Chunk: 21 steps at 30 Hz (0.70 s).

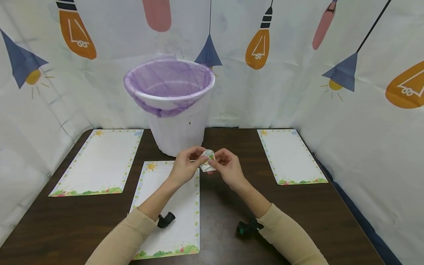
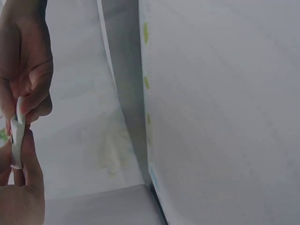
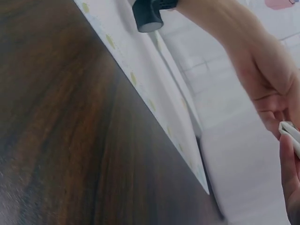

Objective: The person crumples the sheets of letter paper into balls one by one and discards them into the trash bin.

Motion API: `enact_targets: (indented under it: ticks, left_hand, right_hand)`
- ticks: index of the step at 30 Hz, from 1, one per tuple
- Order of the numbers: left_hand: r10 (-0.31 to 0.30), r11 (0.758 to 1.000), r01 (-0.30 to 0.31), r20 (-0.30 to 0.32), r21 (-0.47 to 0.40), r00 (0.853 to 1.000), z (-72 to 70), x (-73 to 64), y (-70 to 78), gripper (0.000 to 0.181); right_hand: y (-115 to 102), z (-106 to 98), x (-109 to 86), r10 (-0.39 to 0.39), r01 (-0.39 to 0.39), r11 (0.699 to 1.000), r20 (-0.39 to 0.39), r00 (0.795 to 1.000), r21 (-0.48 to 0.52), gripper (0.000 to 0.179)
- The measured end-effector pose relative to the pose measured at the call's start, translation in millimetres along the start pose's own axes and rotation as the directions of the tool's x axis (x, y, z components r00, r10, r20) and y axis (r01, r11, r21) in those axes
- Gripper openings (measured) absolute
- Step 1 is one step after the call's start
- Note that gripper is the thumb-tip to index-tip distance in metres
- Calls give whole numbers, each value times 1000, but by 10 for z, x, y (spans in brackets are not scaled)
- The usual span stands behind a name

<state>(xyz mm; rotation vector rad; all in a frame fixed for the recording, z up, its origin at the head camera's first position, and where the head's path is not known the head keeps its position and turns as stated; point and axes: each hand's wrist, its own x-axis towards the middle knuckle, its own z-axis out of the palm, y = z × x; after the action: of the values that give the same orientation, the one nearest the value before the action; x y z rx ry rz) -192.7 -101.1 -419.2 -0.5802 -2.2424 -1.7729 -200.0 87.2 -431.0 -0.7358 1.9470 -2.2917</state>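
A small folded piece of white paper (image 1: pixel 207 166) with green print is held up in front of the bin, between both hands. My left hand (image 1: pixel 184 167) pinches its left side with thumb and fingers. On the opposite side, my right hand (image 1: pixel 231 170) pinches it too. Seen nearly edge-on in the left wrist view, the folded paper (image 2: pixel 18 140) looks thin and layered. Only an end of the paper (image 3: pixel 291 135) shows at the right edge of the right wrist view. Fingers cover parts of it.
A white bin (image 1: pixel 179 129) with a purple liner (image 1: pixel 159 79) stands behind the hands. One decorated sheet (image 1: pixel 169 235) lies under the left forearm, another sheet (image 1: pixel 96 162) at left, a third sheet (image 1: pixel 291 156) at right. All are on the dark wooden table (image 1: pixel 232 235); printed cloth surrounds it.
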Motion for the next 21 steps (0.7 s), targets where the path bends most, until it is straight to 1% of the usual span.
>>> enact_targets:
  ticks: [3,7,8,9,12,13,15,17,19,20,21]
  left_hand:
    - [-23,999,25,42,-48,999,-18,-3,0,20]
    - [-77,992,86,94,-95,993,-63,-15,10,24]
    - [-89,990,100,104,-100,991,-78,-16,22,25]
    - [-90,989,102,111,-105,990,-98,-15,4,26]
    - [-92,991,102,109,-84,990,-171,-14,86,25]
    - [-84,994,91,103,-63,991,-198,-10,119,24]
    - [-54,999,54,91,6,994,-252,1,194,20]
    - [7,996,-15,87,89,996,-298,23,284,14]
    - [97,980,-110,85,167,992,-350,47,386,10]
    - [154,965,-167,79,202,985,-380,61,438,9]
    - [218,947,-227,67,227,974,-415,81,489,9]
  right_hand:
    - [-2,-12,-3,-1,1,1000,2,1000,6,18]
    - [-34,-29,-1,-6,6,1000,-12,1000,0,21]
    - [-51,-34,3,-12,12,1000,-23,1000,-4,21]
    - [-70,-41,9,-19,19,1000,-36,999,-9,22]
    - [-126,-75,41,-48,45,999,-83,995,-30,23]
    - [-142,-90,56,-57,54,998,-97,994,-33,24]
    - [-164,-125,92,-78,74,996,-121,990,-41,24]
    - [-188,-162,132,-97,93,995,-139,986,-37,24]
    - [-220,-194,167,-112,109,994,-151,982,-32,23]
    - [-239,-211,183,-120,117,993,-156,980,-30,23]
    - [-262,-227,199,-128,125,992,-160,979,-28,23]
